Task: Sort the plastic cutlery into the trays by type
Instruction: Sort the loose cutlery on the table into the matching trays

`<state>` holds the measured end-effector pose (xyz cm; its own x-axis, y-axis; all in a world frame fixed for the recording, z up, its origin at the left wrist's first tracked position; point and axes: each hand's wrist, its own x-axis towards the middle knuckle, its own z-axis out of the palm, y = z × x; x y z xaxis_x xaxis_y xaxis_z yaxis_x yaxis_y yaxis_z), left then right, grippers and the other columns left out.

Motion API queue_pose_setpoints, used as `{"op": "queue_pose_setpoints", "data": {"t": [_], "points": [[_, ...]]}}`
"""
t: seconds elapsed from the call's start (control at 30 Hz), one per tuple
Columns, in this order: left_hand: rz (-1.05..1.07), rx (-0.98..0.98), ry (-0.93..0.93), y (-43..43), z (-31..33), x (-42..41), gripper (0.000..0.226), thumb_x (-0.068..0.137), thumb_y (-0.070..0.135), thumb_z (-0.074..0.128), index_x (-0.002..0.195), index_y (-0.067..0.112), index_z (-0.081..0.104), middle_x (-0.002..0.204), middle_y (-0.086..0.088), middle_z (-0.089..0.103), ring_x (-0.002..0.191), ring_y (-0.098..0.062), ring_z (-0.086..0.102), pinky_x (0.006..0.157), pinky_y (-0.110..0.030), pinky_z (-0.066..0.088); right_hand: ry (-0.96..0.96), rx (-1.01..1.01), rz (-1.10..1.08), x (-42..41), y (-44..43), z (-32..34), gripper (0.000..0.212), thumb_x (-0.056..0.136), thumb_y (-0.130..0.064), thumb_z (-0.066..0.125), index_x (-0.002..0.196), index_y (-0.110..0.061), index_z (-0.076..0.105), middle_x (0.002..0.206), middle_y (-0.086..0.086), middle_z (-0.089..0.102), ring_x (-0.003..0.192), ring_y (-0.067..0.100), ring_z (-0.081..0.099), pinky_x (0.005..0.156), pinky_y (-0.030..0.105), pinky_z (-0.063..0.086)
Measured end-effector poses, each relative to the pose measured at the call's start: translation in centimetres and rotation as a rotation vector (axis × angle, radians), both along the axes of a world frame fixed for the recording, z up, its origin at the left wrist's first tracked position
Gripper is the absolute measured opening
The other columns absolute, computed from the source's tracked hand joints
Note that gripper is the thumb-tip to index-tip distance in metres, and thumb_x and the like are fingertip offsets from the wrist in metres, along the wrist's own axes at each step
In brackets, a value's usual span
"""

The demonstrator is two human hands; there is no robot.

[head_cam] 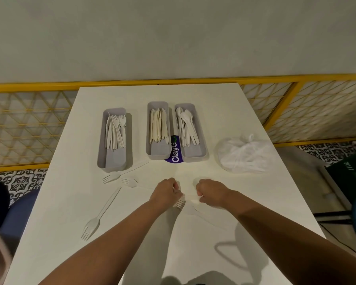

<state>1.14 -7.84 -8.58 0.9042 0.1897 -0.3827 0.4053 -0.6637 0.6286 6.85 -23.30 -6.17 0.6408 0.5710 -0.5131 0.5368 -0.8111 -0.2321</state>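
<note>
Left hand [166, 191] grips a fork [180, 203], handle hidden; right hand [211, 194] is curled, its grip's contents unclear.

Grey wall [173, 38], yellow lattice railing [29, 120], seemingly patterned floor [21, 182].

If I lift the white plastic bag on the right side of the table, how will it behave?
The plastic bag looks thin and crumpled, so it would probably sag and change shape rather than stay stiff. It seems light, so a push may slide it on the smooth table. Its knotted top likely gives the easiest hold.
</note>
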Motion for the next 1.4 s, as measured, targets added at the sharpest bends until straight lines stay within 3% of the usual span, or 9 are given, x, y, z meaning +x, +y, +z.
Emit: {"op": "queue_pose_setpoints", "data": {"t": [0.17,0.33,0.43,0.57,0.8,1.0,1.13,1.3,1.4], "points": [[0.044,0.028,-0.047,1.0,0.5,0.6,0.006,0.088,0.017,0.056,0.086,0.014,0.051,0.087,-0.002,0.054,0.077,-0.014,0.049,0.058,-0.018,0.034,-0.012,0.009,0.024,0.3,0.3,-0.1,0.017,0.093,-0.010,0.052,0.110,-0.007,0.053,0.117,0.012,0.056,0.088,0.017,0.046,0.075,0.024,0.034],[0.207,0.060,-0.194,3.9,1.9,2.0,0.019,0.091,0.016,0.055,0.108,0.007,0.059,0.110,-0.010,0.055,0.086,-0.016,0.051,0.076,-0.022,0.038,0.005,0.223,-0.065,1.4,2.0,1.2,0.047,0.093,-0.004,0.047,0.138,-0.012,0.038,0.132,0.009,0.052,0.117,0.024,0.052,0.093,0.027,0.040],[0.261,0.071,-0.272,5.8,2.6,3.1,0.022,0.092,0.012,0.053,0.113,0.006,0.057,0.115,-0.011,0.051,0.092,-0.020,0.053,0.082,-0.020,0.038,-0.004,0.452,-0.118,2.6,4.1,3.2,0.031,0.091,0.001,0.047,0.119,-0.010,0.053,0.086,-0.006,0.054,0.076,0.006,0.051,0.064,0.009,0.035],[0.291,0.070,-0.261,8.1,3.1,4.7,0.023,0.094,0.011,0.050,0.115,0.006,0.057,0.119,-0.014,0.052,0.091,-0.020,0.054,0.079,-0.021,0.038,0.036,0.744,-0.313,4.8,7.3,6.1,0.038,0.092,-0.004,0.052,0.069,-0.030,0.037,0.065,-0.006,0.041,0.060,0.015,0.048,0.059,0.021,0.037],[0.252,0.031,-0.148,10.4,3.9,7.3,0.037,0.096,0.011,0.049,0.133,0.010,0.047,0.134,-0.016,0.042,0.108,-0.028,0.055,0.088,-0.028,0.045,0.009,1.106,-0.608,9.3,11.3,8.5,0.018,0.094,-0.011,0.052,0.104,-0.020,0.040,0.079,-0.002,0.061,0.068,0.020,0.068,0.068,0.032,0.058],[0.168,0.030,-0.083,11.1,3.3,8.7,0.048,0.096,0.014,0.048,0.143,0.015,0.037,0.136,-0.015,0.044,0.117,-0.029,0.053,0.098,-0.033,0.045,-0.169,1.030,-0.584,12.4,13.7,5.8,0.011,0.096,-0.013,0.049,0.105,-0.011,0.055,0.087,0.001,0.063,0.086,0.025,0.067,0.077,0.033,0.056],[0.145,-0.017,-0.061,11.6,3.1,9.2,0.052,0.093,0.007,0.052,0.142,0.017,0.037,0.117,-0.015,0.060,0.093,-0.024,0.060,0.085,-0.035,0.053,-0.245,0.850,-0.461,13.6,14.7,3.4,0.008,0.094,-0.004,0.048,0.095,-0.007,0.056,0.082,0.004,0.057,0.070,0.014,0.051,0.059,0.008,0.039],[0.140,-0.063,-0.041,12.2,3.1,9.3,0.058,0.087,-0.005,0.055,0.139,0.017,0.041,0.104,-0.011,0.062,0.079,-0.020,0.057,0.078,-0.032,0.055,-0.397,0.716,-0.426,14.5,15.4,2.6,0.031,0.090,0.000,0.043,0.062,-0.012,0.044,0.052,-0.015,0.047,0.051,-0.001,0.043,0.051,0.014,0.035],[0.136,-0.094,-0.042,12.3,3.4,9.3,0.056,0.087,-0.004,0.057,0.137,0.016,0.041,0.107,-0.012,0.062,0.076,-0.020,0.056,0.074,-0.029,0.052,-0.423,0.535,-0.229,15.2,16.0,0.8,0.020,0.085,0.010,0.041,0.088,-0.001,0.057,0.088,0.003,0.055,0.083,0.016,0.050,0.073,0.029,0.043]]}}
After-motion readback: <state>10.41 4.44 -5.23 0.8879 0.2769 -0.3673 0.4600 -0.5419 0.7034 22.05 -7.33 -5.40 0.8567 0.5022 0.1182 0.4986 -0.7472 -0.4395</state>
